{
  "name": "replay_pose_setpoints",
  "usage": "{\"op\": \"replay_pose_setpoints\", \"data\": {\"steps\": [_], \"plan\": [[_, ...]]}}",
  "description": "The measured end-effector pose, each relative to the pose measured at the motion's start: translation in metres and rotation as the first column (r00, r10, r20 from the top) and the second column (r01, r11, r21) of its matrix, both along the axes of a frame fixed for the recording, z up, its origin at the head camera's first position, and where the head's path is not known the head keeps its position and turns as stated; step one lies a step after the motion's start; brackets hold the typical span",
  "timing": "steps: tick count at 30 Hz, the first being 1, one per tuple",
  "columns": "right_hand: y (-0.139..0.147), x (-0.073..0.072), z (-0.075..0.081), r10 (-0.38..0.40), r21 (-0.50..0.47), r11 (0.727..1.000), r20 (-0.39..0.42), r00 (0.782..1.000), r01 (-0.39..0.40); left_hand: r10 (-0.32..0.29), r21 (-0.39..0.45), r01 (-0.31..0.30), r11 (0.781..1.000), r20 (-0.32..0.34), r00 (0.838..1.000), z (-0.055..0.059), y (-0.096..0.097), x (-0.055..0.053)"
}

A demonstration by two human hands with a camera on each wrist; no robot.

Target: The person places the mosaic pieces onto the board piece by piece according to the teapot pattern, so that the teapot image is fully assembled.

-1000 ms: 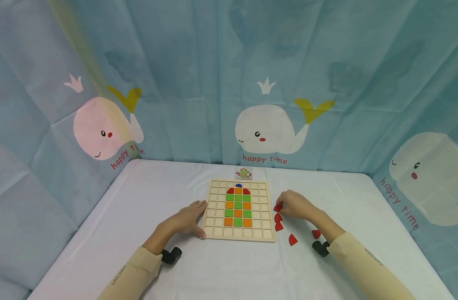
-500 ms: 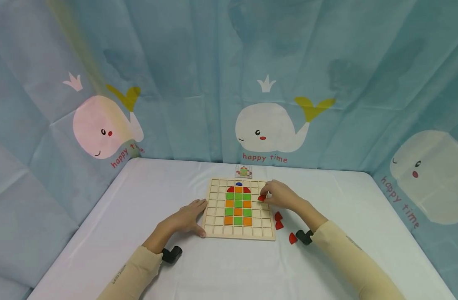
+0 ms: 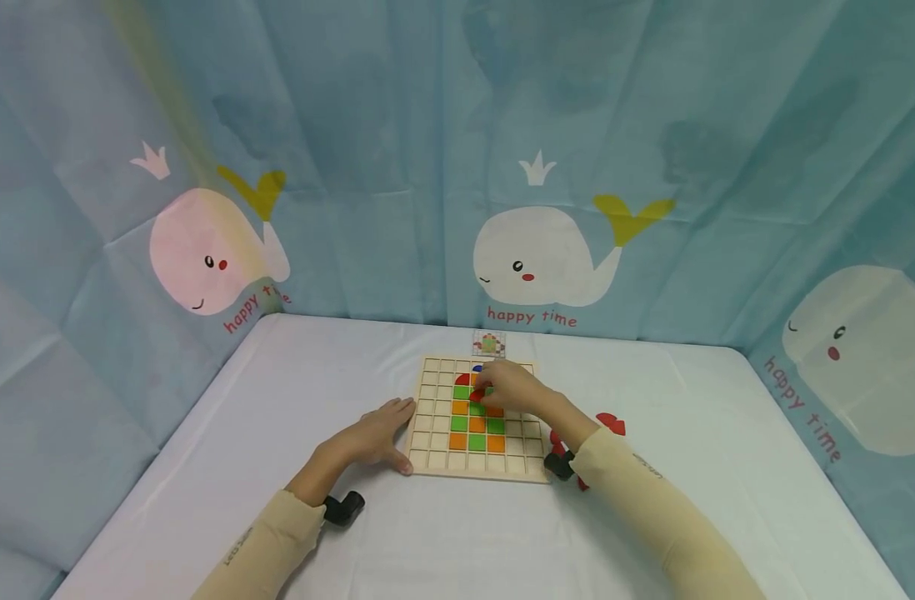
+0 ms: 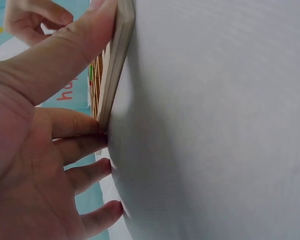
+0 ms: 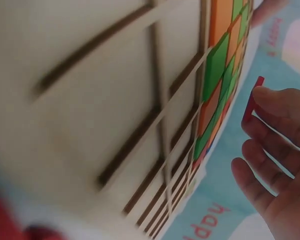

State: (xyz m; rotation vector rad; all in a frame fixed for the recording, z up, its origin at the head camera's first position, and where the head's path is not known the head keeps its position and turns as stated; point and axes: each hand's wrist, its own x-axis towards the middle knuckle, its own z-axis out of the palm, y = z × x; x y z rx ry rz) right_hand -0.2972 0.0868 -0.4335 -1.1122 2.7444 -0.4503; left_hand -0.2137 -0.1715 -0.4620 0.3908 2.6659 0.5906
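My right hand is over the upper middle of a wooden grid board. Between thumb and forefinger it pinches a red quarter-circle tile, raised above the board in the right wrist view. Green and orange square tiles form a block in the board's middle columns. Above them sit a red curved tile and a blue tile, partly behind my fingers. My left hand rests along the board's left edge, its fingers extended and the thumb against the near side by the corner.
A small card with a printed pattern lies just behind the board. Loose red tiles lie on the white tablecloth to the right, several partly hidden by my right forearm. A blue whale-print curtain hangs behind the table.
My right hand has picked up a red quarter-circle tile right of the board and carried it left, over the coloured block. My left hand has stayed at the board's edge.
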Motion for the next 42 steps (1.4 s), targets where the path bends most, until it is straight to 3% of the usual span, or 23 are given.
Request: {"op": "replay_pose_setpoints", "data": {"steps": [7,15,21,29,42], "plan": [[-0.026,-0.003,-0.004,0.058,0.005,0.998,-0.033,0.998,-0.058,-0.006,-0.007,0.006,1.000,-0.007,1.000,0.000,-0.001,0.000],[-0.060,0.000,-0.004,0.071,0.053,0.996,-0.005,0.997,-0.070,-0.015,-0.003,0.015,1.000,0.004,1.000,0.003,-0.003,-0.001],[-0.078,0.003,-0.007,0.088,0.105,0.991,-0.033,0.996,-0.084,-0.036,-0.003,0.036,0.999,-0.009,0.999,0.003,-0.002,-0.002],[-0.087,0.002,-0.013,0.067,0.109,0.992,0.003,0.998,-0.067,-0.034,0.016,0.034,0.999,-0.004,0.999,0.005,-0.001,0.001],[-0.089,0.000,-0.017,0.078,0.131,0.988,-0.009,0.997,-0.076,-0.023,0.013,0.023,1.000,0.010,1.000,0.003,-0.001,0.000]]}}
